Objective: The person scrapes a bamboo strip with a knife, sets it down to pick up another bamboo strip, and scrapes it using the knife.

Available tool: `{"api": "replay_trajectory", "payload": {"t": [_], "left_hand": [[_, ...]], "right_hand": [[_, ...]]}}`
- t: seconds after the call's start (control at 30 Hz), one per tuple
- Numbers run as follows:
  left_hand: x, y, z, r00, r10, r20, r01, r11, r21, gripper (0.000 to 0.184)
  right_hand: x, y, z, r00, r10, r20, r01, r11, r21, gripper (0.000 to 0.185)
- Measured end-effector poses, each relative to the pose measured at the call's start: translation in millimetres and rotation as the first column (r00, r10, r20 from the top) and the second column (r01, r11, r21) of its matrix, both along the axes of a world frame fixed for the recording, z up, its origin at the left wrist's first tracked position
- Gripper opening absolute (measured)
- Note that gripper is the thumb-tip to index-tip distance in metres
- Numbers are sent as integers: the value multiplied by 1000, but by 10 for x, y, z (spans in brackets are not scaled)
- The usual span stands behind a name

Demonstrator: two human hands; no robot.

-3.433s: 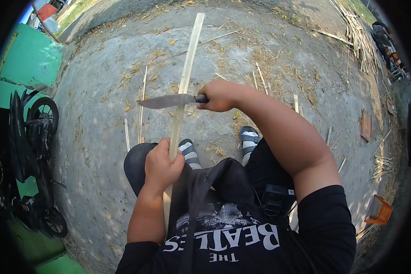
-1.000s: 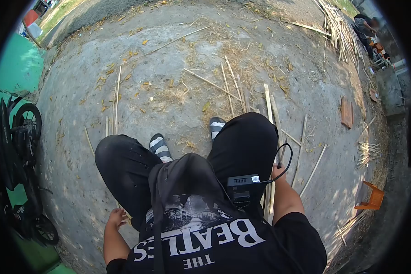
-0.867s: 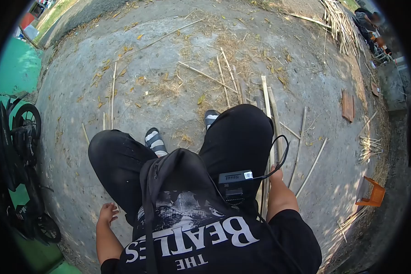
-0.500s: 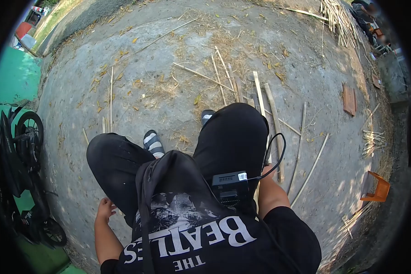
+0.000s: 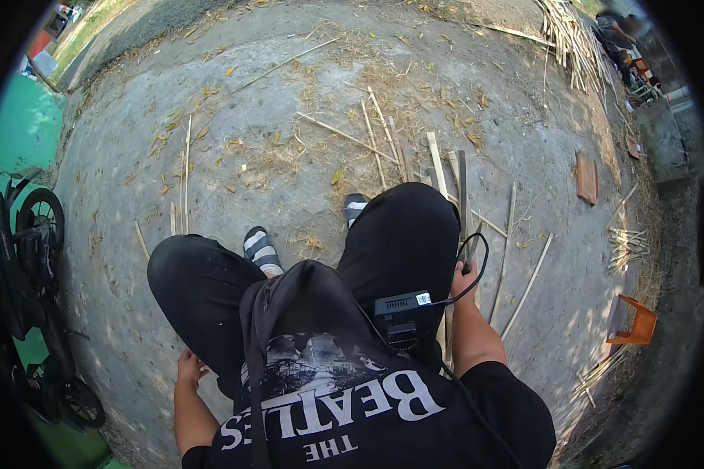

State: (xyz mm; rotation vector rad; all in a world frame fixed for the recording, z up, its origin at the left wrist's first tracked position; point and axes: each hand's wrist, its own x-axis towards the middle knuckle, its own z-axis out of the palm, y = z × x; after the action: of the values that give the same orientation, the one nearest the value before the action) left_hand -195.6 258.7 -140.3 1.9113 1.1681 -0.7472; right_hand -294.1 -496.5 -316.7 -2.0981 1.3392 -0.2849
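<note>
Knife (image 5: 463,191) is grasped in the right hand (image 5: 463,277), beside bamboo strips (image 5: 437,164); the left hand's (image 5: 189,367) grip I cannot tell.

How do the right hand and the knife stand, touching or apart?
Touching. The head view shows the right hand closed around the knife's dark handle, with the blade reaching forward beyond the fist.

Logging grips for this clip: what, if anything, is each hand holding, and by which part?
The right hand grips a knife by its handle, blade pointing forward. Whether the left hand holds anything cannot be told.
</note>
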Motion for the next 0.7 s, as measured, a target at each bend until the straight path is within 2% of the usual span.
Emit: {"api": "replay_trajectory", "payload": {"t": [0.03, 0.13, 0.23, 0.27, 0.37, 0.43, 0.5, 0.57, 0.6, 0.67, 0.7], "left_hand": [[-2, -55, 14, 1000, -15, -6, 15, 1000, 3, 37], [49, -172, -9, 998, -51, -27, 51, 999, 5, 43], [70, -223, -16, 998, -49, -48, 49, 999, 3, 47], [69, -256, 2, 998, -46, -38, 46, 999, -1, 46], [52, -223, -37, 998, -38, -52, 37, 999, -18, 47], [60, -216, -43, 997, -39, -66, 37, 999, -25, 46], [54, -225, -15, 996, -44, -73, 42, 999, -24, 45], [38, -127, -108, 997, -51, -66, 48, 998, -37, 44], [38, -86, -139, 997, -52, -62, 50, 998, -42, 44], [70, -134, -99, 1000, -10, 28, 11, 1000, -25, 41], [83, -158, -87, 997, 12, 74, -11, 1000, -19, 40]], "right_hand": [[59, -75, 11, 997, 15, 72, -13, 1000, -26, 18], [252, -286, 13, 984, 146, 99, -136, 986, -95, 18], [480, -301, 243, 968, 136, 209, -152, 986, 64, 17], [520, -414, 154, 965, 149, 216, -180, 975, 132, 18], [818, -460, 430, 926, 57, 372, -172, 943, 284, 28], [1055, -480, 809, 927, 7, 376, -150, 924, 352, 28], [1236, -605, 921, 919, -69, 388, -123, 885, 449, 28], [1427, -747, 1030, 910, -24, 415, -133, 930, 344, 32], [1514, -763, 1221, 913, -11, 407, -144, 927, 347, 32], [1714, -835, 1576, 906, 40, 421, -186, 932, 312, 30], [1822, -872, 1778, 927, 103, 360, -208, 942, 265, 30]]}}
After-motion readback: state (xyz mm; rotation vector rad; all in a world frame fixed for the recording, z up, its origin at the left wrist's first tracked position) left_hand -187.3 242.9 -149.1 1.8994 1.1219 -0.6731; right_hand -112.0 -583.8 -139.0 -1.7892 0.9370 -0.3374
